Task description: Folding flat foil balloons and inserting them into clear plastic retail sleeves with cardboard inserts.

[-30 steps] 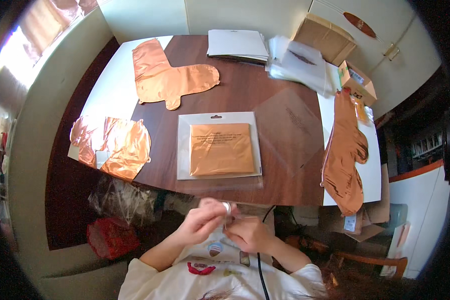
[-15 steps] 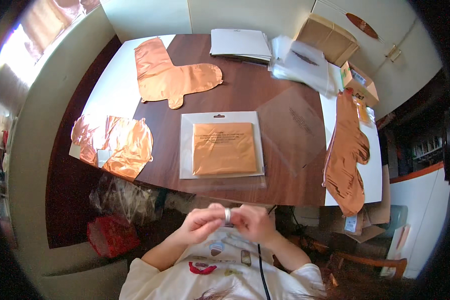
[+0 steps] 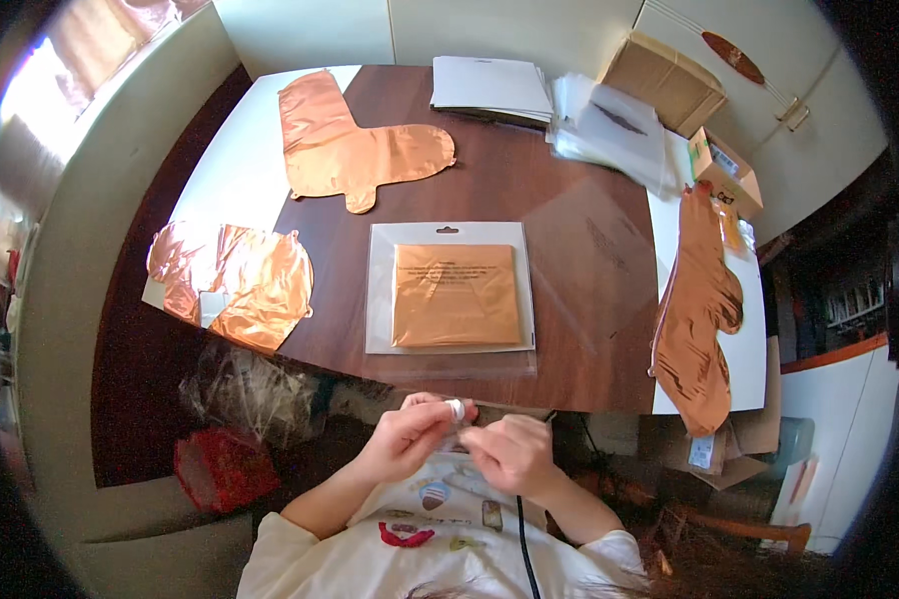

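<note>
Close to my body, at the table's front edge, my left hand point(image 3: 410, 436) is closed around a small white roll point(image 3: 457, 408), which looks like tape or ribbon. Just beside it, my right hand point(image 3: 509, 454) has its fingers curled together in a pinch; what they grip is too small to make out. Beyond both hands, a clear bag point(image 3: 450, 366) lies flat on the table. Inside it sit a white card point(image 3: 382, 285) with a hang hole and a folded orange-copper foil packet point(image 3: 454, 299). Neither hand touches that bag.
Copper foil balloons lie around the table point(image 3: 489, 170): a boot-like one point(image 3: 320, 150) far left, a crumpled one point(image 3: 265, 290) near left, a long one point(image 3: 699, 309) right. White cards point(image 3: 489, 85), clear bags point(image 3: 609, 130) and cardboard boxes point(image 3: 664, 80) stand at the back.
My hands have drawn apart slightly. The white roll stays with my left hand, while my right hand has moved right and a little down. The view has shifted slightly; the things on the table have not moved.
</note>
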`<state>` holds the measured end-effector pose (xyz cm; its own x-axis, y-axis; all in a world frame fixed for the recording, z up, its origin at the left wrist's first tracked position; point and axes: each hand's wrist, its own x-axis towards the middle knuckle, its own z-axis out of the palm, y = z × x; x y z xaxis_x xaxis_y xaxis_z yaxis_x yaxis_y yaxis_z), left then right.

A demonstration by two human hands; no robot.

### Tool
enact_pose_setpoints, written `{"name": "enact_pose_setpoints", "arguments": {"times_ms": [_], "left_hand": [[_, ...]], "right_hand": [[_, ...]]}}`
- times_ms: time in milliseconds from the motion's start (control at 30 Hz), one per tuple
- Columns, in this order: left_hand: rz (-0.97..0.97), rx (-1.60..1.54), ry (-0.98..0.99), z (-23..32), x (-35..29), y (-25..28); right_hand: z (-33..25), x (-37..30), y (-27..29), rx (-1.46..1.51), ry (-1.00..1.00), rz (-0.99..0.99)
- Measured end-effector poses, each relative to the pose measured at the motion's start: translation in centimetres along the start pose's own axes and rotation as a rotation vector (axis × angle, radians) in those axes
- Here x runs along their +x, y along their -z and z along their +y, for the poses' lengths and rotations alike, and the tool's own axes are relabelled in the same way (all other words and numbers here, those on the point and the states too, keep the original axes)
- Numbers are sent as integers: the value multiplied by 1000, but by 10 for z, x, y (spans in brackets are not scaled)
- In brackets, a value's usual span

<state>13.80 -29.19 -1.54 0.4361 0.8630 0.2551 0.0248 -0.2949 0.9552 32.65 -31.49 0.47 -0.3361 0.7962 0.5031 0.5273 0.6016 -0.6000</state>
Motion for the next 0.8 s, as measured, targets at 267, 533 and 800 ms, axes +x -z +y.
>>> {"name": "enact_pose_setpoints", "arguments": {"times_ms": [267, 533, 800], "left_hand": [[-141, -526, 519, 15, -3, -2], [-89, -1189, 240, -16, -13, -11], [-7, -321, 0, -6, -6, -18]], "right_hand": [[18, 8, -4, 214, -131, 97], [13, 2, -18, 388, -249, 59], [10, -2, -29, 49, -210, 208]]}}
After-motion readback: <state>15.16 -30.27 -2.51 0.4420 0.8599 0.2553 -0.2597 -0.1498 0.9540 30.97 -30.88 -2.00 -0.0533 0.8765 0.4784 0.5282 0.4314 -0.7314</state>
